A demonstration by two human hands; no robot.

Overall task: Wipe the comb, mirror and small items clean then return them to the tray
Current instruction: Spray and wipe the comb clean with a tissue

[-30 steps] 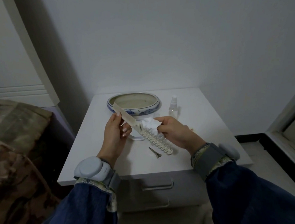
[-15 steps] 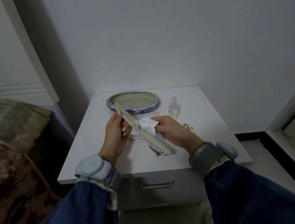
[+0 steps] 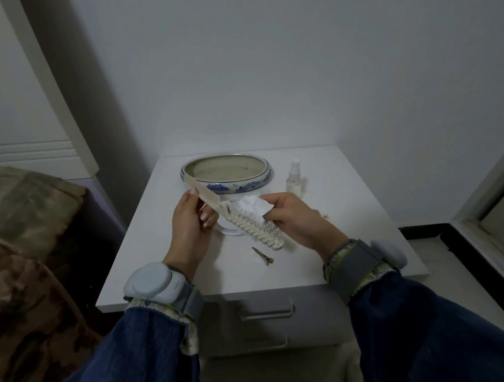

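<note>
The comb point(image 3: 258, 231), a cream paddle type with rows of pins, hangs in the air above the middle of the white nightstand point(image 3: 346, 183), slanting from upper left down to lower right; your left hand point(image 3: 190, 225) grips its flat handle near the upper end, fingers curled round it, while your right hand point(image 3: 295, 217) pinches a crumpled white tissue point(image 3: 253, 204) and presses it onto the pins at the handle end of the head; beneath the comb a white round rim, likely the mirror point(image 3: 228, 230), lies on the top, mostly hidden; just nearer you a small metal hair clip point(image 3: 263, 255) lies flat on the surface, apart from the comb; behind, close to the wall, sits the blue-and-white oval tray point(image 3: 229, 183), with a small clear spray bottle point(image 3: 294, 177) standing upright beside its right end; both wrists carry grey bands over blue denim sleeves.
</note>
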